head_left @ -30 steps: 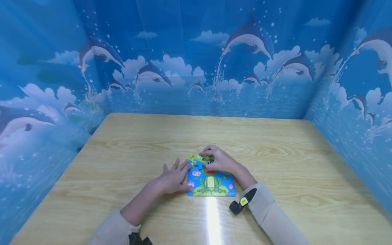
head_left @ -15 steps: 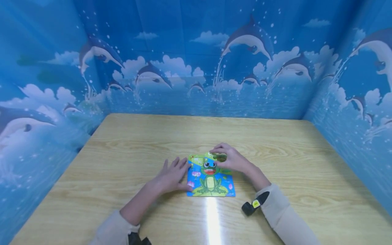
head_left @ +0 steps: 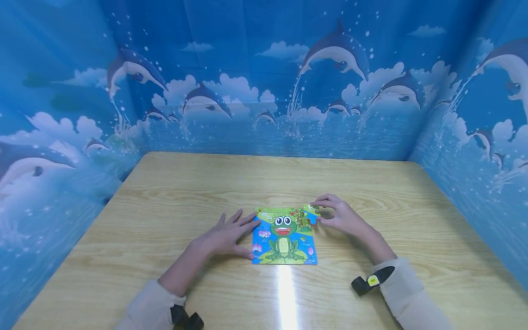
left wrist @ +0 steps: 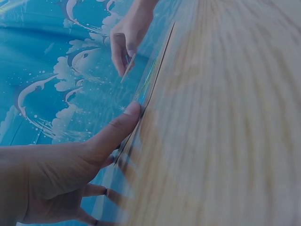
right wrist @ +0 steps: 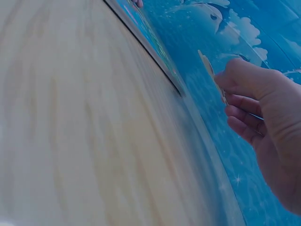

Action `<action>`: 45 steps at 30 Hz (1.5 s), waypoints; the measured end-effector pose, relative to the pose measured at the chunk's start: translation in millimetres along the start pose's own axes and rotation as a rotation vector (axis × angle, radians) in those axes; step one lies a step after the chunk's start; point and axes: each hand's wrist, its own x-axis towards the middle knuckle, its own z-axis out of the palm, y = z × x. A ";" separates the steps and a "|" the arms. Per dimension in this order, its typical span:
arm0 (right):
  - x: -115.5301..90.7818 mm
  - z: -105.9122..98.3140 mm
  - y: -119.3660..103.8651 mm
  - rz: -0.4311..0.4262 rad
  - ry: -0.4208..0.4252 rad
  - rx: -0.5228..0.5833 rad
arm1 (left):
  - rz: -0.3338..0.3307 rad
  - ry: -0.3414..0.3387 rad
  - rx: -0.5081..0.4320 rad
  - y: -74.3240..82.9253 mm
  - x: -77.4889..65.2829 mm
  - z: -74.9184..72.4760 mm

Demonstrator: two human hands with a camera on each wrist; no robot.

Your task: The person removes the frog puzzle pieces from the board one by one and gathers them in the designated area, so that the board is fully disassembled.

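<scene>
A square frog jigsaw puzzle (head_left: 283, 245) lies flat on the wooden table, a green frog on blue facing me. Along its left edge rests my left hand (head_left: 228, 234), fingers spread and fairly straight; its thumb (left wrist: 123, 123) touches the near part of that edge. Over the puzzle's far right corner, my right hand (head_left: 341, 215) pinches a loose jigsaw piece (head_left: 310, 214) in green, white and blue between thumb and fingers. The right wrist view has this piece (right wrist: 207, 65) seen edge-on, raised above the table and apart from the puzzle. It hides part of that corner.
The pale wooden table (head_left: 198, 183) extends on all sides of the puzzle. A blue dolphin-print curtain (head_left: 247, 128) stands behind the table and along both sides. A bright light reflection falls in front of the puzzle.
My right hand has moved right across the puzzle with the piece, from over the frog's head to the far right corner. The frog's face is now uncovered. My left hand has barely shifted.
</scene>
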 end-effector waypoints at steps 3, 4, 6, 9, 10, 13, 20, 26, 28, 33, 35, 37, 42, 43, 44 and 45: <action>-6.7 -5.0 6.0 0.000 0.010 -0.002 | -0.005 -0.009 0.002 0.2 0.4 0.1; -8.7 -6.3 8.4 0.003 0.011 0.000 | -0.006 -0.012 0.000 0.4 0.2 0.0; -12.3 -8.7 11.7 0.009 0.016 0.000 | -0.007 -0.015 -0.006 0.5 0.0 -0.4; -17.4 -10.8 16.3 0.029 0.018 0.009 | -0.007 -0.021 -0.013 0.2 -0.1 -1.2; -18.8 -11.1 17.7 0.034 0.020 0.014 | -0.007 -0.024 -0.014 0.1 0.0 -1.5; -23.1 -10.6 21.6 0.055 0.021 0.021 | -0.010 -0.038 -0.022 -0.4 -0.1 -1.7; -27.8 -4.9 29.9 0.106 0.015 0.038 | -0.018 -0.071 -0.028 -0.3 -0.7 -0.6; -27.7 -3.3 33.4 0.123 0.022 0.040 | -0.011 -0.080 -0.031 0.2 -0.6 -1.5; -27.7 -3.3 34.8 0.123 0.026 0.038 | -0.009 -0.084 -0.030 0.0 -0.1 -1.9; -28.5 -3.5 35.4 0.113 0.031 0.054 | -0.001 -0.096 -0.048 -1.5 0.9 -1.9; -28.7 -3.4 35.2 0.113 0.029 0.064 | 0.001 -0.101 -0.054 -2.2 0.9 -2.0; -28.9 -3.1 35.9 0.117 0.026 0.071 | 0.005 -0.107 -0.059 -2.6 0.7 -2.6; -29.2 -2.4 37.5 0.119 0.020 0.075 | 0.009 -0.122 -0.076 -2.6 -0.2 -4.3; -29.2 -2.5 38.2 0.118 0.020 0.074 | 0.010 -0.124 -0.077 -2.7 -0.2 -4.3; -29.2 -2.5 38.4 0.119 0.020 0.074 | 0.012 -0.124 -0.079 -2.7 -0.2 -4.3; -29.1 -2.5 38.6 0.121 0.018 0.076 | 0.012 -0.124 -0.080 -2.7 -0.2 -4.2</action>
